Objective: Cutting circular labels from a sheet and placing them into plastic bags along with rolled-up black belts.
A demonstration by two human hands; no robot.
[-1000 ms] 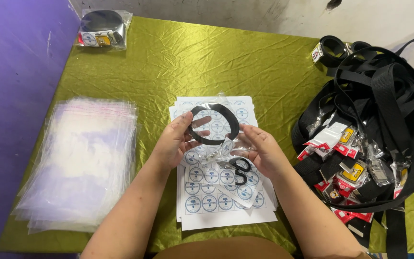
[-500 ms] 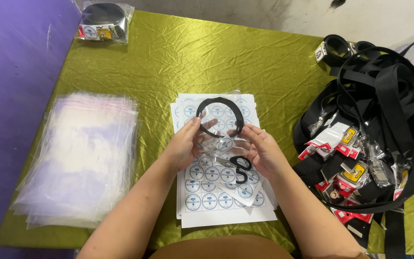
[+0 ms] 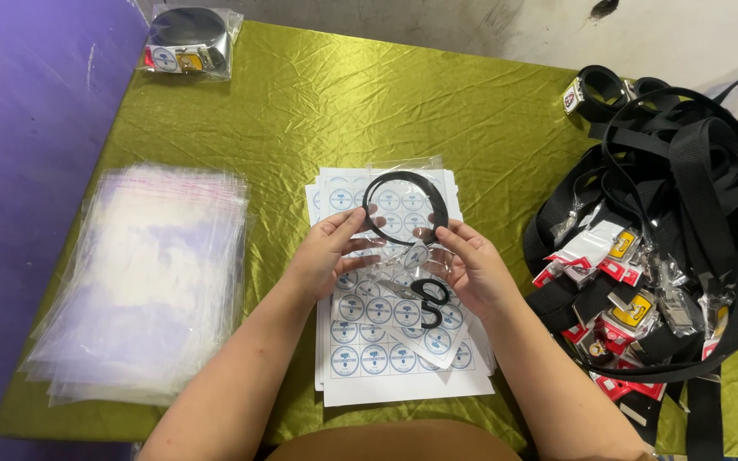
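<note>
Black strap coil (image 3: 407, 207) between left hand (image 3: 331, 253) and right hand (image 3: 470, 265), above sticker sheets (image 3: 386, 341)

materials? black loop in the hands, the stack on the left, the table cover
Black coiled strap loop: looks like woven synthetic webbing, matte, holding its ring shape. Stack of clear flat bags: thin glossy plastic film, see-through, with glare. Olive-gold table cloth: probably satin-like fabric, shiny and finely creased.

A small packing workshop: a table (image 3: 471, 94) under green cloth carries a stack of clear bags (image 3: 143, 282), sticker sheets (image 3: 386, 358) and heaped black straps (image 3: 685, 196).
</note>
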